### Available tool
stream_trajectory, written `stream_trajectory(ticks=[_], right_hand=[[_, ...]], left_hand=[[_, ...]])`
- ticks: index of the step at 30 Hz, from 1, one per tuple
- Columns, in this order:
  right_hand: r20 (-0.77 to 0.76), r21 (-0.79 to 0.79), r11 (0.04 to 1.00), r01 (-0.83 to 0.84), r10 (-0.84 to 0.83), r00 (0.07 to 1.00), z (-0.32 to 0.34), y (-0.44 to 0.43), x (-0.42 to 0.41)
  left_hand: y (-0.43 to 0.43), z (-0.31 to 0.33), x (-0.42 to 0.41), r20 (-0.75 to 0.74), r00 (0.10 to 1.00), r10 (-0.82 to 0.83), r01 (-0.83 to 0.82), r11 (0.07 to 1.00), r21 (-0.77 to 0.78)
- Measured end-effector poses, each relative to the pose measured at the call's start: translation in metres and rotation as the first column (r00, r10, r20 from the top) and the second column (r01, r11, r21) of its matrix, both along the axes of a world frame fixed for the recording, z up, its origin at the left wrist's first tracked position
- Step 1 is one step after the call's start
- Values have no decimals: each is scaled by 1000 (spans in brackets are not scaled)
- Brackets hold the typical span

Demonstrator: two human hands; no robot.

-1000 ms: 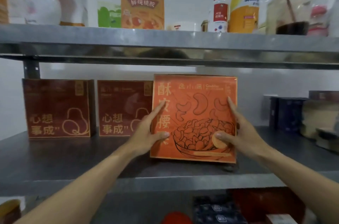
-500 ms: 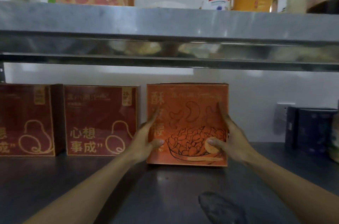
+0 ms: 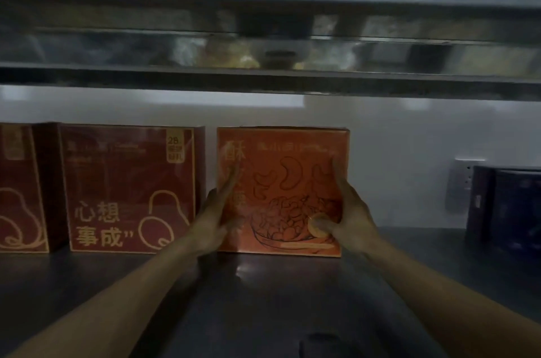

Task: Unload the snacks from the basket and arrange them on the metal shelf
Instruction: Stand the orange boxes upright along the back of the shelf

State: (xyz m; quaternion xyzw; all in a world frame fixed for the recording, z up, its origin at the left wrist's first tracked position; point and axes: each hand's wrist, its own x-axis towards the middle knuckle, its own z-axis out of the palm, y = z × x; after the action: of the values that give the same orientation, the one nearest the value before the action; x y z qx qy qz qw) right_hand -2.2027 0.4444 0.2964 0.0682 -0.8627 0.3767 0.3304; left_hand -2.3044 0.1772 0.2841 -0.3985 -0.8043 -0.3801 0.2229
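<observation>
The orange snack box (image 3: pixel 281 190) stands upright at the back of the metal shelf (image 3: pixel 263 299), at 12 o'clock from the person, with a narrow gap to the dark red box (image 3: pixel 128 187) at its 9 o'clock. The right hand (image 3: pixel 348 211) grips its right edge, thumb pressed on the front. The left hand (image 3: pixel 213 217) is blurred, and its fingers (image 3: pixel 231 182) look straight and flat along the left edge. The step in hand seems to be squaring it up: slide it rather than lift, nudge it toward 9 o'clock until the fronts line up, then let go evenly. The box is flat, square-cornered matte cardboard that should glide on the smooth, faintly reflective steel. Dark blue boxes (image 3: pixel 509 205) sit at 3 o'clock.
</observation>
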Motion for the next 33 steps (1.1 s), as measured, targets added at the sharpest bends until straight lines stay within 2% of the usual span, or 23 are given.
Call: stream_trajectory(ticks=[6,16,19,22,25,27,30,33], right_hand=[[18,30,999,17,-18,1000,-2,1,-5],[66,59,998,26,-30,997,1,-1,1],[97,116,987,115,-127,987,6,-8,18],[-39,164,898,407,-407,913,14,-21,45],[-190,232,810,538,-504,842,18,-42,74],[-203,412,740,532,-495,845,19,-58,89],[4,713,609,347,-498,867,18,-83,111],[99,808,545,224,-501,860,19,-112,133]], left_hand=[[1,-6,-9,-3,1000,-8,8,1000,-26],[-5,-4,4,117,993,-5,8,1000,-25],[-10,-2,14,108,994,33,-31,999,-20],[-18,2,30,93,989,118,-114,992,-49],[-24,9,55,-31,983,179,-179,984,-7],[-30,12,73,-92,976,197,-202,978,-45],[-42,15,100,-241,945,223,-285,921,-264],[-53,17,132,-334,902,272,-408,791,-457]])
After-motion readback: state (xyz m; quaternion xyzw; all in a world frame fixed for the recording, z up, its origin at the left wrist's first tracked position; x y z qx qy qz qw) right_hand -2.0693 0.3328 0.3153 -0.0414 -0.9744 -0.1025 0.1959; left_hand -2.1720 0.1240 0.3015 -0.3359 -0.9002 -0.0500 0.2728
